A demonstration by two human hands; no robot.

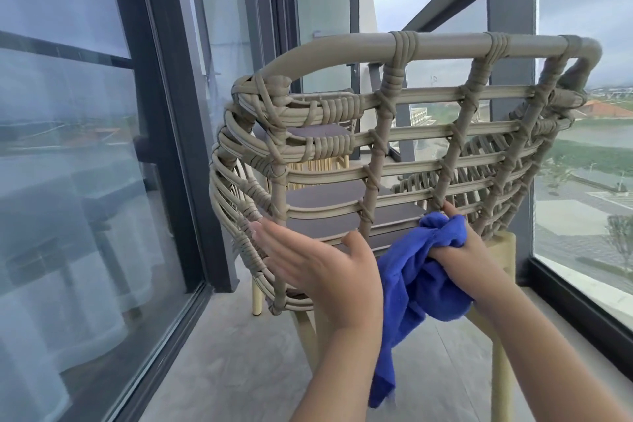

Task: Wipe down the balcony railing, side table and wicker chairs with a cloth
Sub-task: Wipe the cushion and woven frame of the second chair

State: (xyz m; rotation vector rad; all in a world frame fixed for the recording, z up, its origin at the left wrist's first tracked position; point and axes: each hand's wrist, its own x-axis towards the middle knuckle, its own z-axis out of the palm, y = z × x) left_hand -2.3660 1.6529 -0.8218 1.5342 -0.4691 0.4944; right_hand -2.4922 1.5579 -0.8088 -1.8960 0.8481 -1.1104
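Step in hand: wiping the back of the near wicker chair [394,134], low rungs. Left hand [318,271] at 7 o'clock of the backrest, fingers straight, flat against the weave, likely bracing it. Right hand [459,250] at 5 o'clock, bunching the blue cloth [421,277] against a lower rung; loose tail hangs down. Railing [510,3] at 1 o'clock. Next, probably: work the cloth along the rungs and around the wrapped uprights, keeping the brace.

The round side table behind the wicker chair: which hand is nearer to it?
Neither clearly. The left hand rests flat on the woven beige wicker chair's back; the right hand grips the blue cloth there; the round dark side table stands beyond.
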